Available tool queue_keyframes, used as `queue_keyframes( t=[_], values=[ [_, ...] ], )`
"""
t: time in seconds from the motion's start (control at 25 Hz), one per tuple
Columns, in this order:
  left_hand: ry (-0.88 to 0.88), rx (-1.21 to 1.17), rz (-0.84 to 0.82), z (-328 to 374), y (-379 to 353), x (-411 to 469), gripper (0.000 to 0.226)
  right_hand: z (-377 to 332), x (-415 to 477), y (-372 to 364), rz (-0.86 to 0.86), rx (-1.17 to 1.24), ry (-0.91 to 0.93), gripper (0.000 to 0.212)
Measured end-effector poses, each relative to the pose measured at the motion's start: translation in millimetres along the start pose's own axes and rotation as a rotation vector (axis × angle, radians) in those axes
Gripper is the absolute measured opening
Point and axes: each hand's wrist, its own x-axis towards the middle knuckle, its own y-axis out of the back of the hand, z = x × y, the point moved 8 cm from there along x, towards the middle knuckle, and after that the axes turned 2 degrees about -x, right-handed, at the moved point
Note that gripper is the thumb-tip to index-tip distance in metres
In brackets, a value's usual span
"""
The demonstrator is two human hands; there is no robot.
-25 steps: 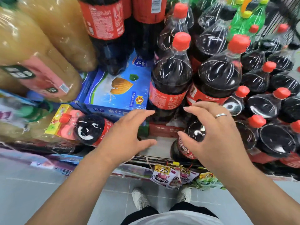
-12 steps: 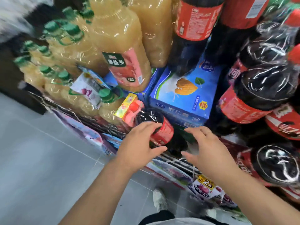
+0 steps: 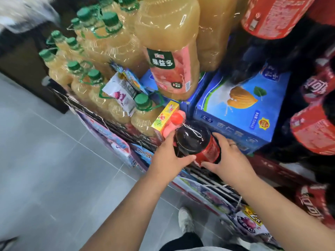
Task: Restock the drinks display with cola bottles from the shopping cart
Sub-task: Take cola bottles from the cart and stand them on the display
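Note:
A large cola bottle (image 3: 194,140) with a red cap and red label lies on its side at the front of the drinks display, cap pointing up-left. My left hand (image 3: 169,158) grips its shoulder from the left, thumb curled under the body. My right hand (image 3: 226,158), with a ring on one finger, grips the labelled part from the right. More cola bottles (image 3: 313,127) with red labels are stacked at the right edge. No shopping cart is in view.
A blue drinks carton (image 3: 241,113) sits just behind the held bottle. Yellow juice bottles (image 3: 170,49) with green caps crowd the upper left. A small yellow box (image 3: 165,115) is by the cap. Snack packets (image 3: 252,221) hang on the wire rack front. Grey tiled floor (image 3: 54,169) lies left.
The view has swung left, away from the upright cola bottles. Both hands reached forward and closed around the lying cola bottle, which they did not hold before.

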Motion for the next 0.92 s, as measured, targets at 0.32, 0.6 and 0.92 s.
queue_keyframes(
  t=[0.32,0.6,0.92],
  values=[
    [0.001,-0.237,-0.02,-3,-9,7,0.064,19,6,-10,0.068,0.086,-0.074,0.106],
    [-0.068,-0.341,-0.146,14,-41,0,0.037,55,-22,3,0.17,0.251,-0.115,0.104],
    [-0.113,-0.32,-0.514,34,-108,16,0.082,79,-41,6,0.213,0.576,-0.163,0.096]
  ],
)
